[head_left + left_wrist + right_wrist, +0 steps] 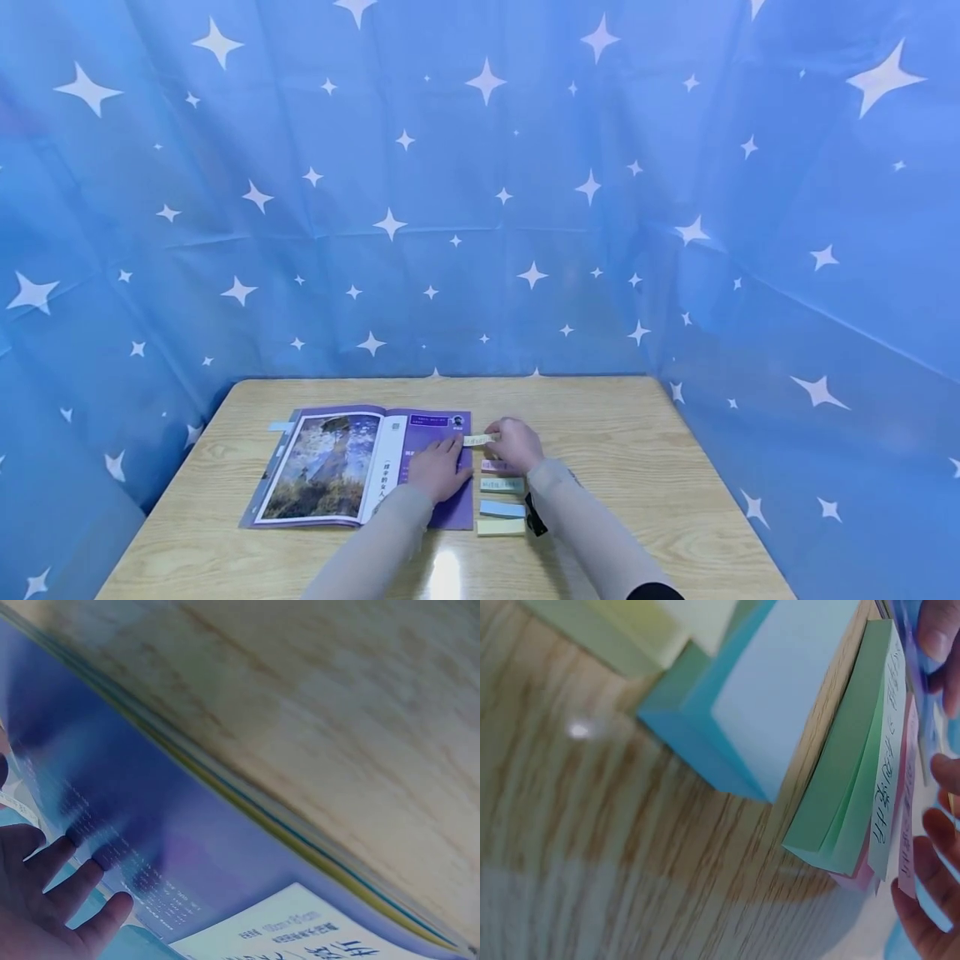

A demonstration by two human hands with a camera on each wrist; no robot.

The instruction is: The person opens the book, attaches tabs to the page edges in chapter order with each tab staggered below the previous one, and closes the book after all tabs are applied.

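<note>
An open magazine (453, 512) lies on the table, with a painting of a figure on its left page and purple on its right page. My left hand (438, 469) rests on the purple page near its outer edge, fingers stretched out; the left wrist view shows the fingers (97, 922) spread over small printed text. Between thumb and fingers, my right hand (517, 443) pinches a pale yellow sticky note (476, 440) with handwriting, which reaches over the page's right edge. Its fingertips are partly hidden in the head view.
Right of the magazine, pink (492, 467), green (501, 484), blue (502, 508) and yellow (501, 527) sticky note pads stand in a column. Handwriting marks the green and pink ones. A light blue tab (280, 427) sticks out from the left page. A starry blue curtain (450, 167) surrounds the table.
</note>
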